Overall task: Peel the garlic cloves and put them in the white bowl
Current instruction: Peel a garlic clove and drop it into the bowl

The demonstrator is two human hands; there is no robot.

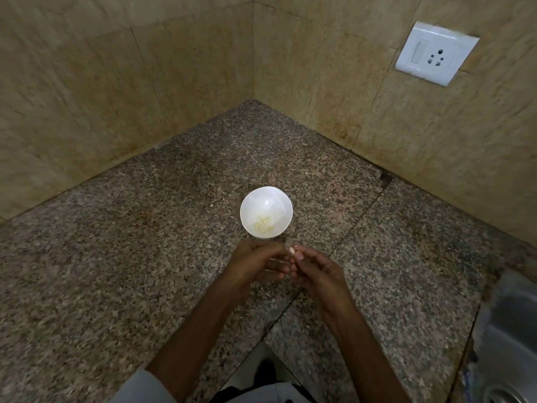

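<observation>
A small white bowl (266, 199) stands on the speckled granite counter, with several peeled pale garlic cloves (264, 223) lying in its near side. Just in front of the bowl, above the counter, my two hands meet at the fingertips. A small whitish garlic clove (291, 250) is pinched between them. My left hand (255, 264) has its fingers curled toward the clove. My right hand (315, 271) pinches the clove's other end with thumb and forefinger. Whether skin is still on the clove cannot be told.
The granite counter (145, 257) runs into a corner of beige tiled walls. A white switch and socket plate (436, 52) sits on the right wall. A steel sink (505, 344) lies at the lower right. The counter's front edge is below my forearms.
</observation>
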